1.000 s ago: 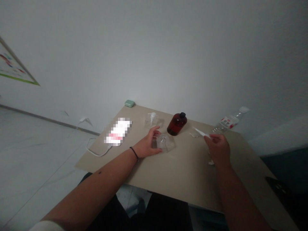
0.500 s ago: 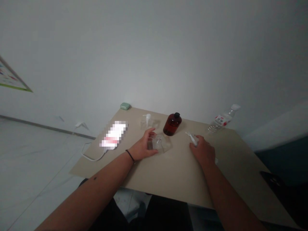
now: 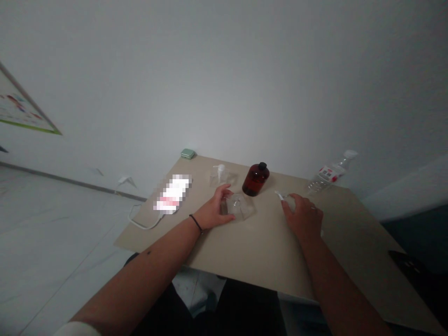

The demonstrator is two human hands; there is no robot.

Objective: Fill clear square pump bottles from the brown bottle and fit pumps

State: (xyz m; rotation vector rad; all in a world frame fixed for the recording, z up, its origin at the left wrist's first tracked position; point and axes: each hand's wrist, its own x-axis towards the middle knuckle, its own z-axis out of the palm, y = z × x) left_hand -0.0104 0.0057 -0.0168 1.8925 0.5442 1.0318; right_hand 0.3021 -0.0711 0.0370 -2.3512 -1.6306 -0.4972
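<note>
My left hand (image 3: 217, 210) curves around the left side of a clear, empty-looking square bottle (image 3: 241, 207) on the table, its thumb and fingers gripping it. My right hand (image 3: 304, 215) is low over the table to the right, its fingers curled round a white pump top (image 3: 279, 195). Only the tip of that pump top pokes out past the thumb; the rest is hidden by the hand. Behind the two hands stands a dark amber bottle (image 3: 255, 179) with a black cap. Another clear bottle with a white pump (image 3: 220, 172) is at the back, beyond my left hand.
A lit phone (image 3: 174, 193) with a white cable (image 3: 145, 227) lies at the left. A small green case (image 3: 187, 153) sits at the far left corner. At the back right is a clear plastic water bottle (image 3: 327, 174). The wall (image 3: 238, 93) borders the table's far edge.
The whole view has shifted a little, so everything sits slightly farther right. My right hand has turned over the pump top, and less of it shows. My left hand keeps its hold.
</note>
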